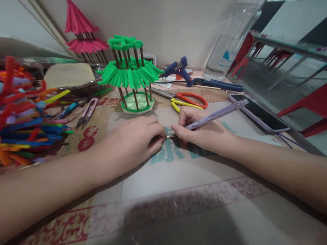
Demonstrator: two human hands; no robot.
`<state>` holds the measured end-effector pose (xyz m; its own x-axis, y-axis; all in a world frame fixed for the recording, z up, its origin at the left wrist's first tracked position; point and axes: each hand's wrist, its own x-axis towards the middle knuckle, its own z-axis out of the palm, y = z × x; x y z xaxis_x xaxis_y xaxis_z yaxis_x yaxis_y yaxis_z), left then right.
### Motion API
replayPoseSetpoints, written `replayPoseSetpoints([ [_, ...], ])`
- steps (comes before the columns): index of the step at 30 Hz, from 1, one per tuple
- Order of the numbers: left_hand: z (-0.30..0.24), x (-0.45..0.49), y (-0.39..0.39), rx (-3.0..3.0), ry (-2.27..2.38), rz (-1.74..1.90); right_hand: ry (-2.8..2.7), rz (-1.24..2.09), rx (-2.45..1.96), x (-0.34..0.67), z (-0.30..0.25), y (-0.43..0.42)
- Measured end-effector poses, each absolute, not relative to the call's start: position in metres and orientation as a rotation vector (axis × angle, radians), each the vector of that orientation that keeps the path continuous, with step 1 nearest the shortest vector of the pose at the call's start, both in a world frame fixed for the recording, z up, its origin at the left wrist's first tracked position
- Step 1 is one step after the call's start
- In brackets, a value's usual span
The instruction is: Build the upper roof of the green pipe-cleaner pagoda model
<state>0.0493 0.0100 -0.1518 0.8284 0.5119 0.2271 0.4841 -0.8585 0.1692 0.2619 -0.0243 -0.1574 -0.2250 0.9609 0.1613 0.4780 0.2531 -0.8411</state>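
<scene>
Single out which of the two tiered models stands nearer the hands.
The green model, just beyond the left hand. It is flat-topped, whereas the pink model stands farther back and tapers upward.

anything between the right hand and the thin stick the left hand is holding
Nothing visible: the right hand, with a purple pen, is close beside the thin stick in the left hand. The scissors lie farther back, outside that gap.

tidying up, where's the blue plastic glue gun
Head view: the glue gun is right of centre, behind the orange-yellow scissors, right of the green fuzzy tower.
</scene>
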Motion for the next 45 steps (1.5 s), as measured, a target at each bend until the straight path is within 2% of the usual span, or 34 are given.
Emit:
replayPoseSetpoints([
  [26,-0.1543,0.0483,0.0103,2.925,0.777,0.421,-1.853,0.889,-1.296,0.2616,-0.1563,-0.0245],
  [45,-0.1531,0.0486,0.01,2.974,0.791,0.407,-1.881,0.748,-1.245,0.2625,-0.16,-0.0212],
])
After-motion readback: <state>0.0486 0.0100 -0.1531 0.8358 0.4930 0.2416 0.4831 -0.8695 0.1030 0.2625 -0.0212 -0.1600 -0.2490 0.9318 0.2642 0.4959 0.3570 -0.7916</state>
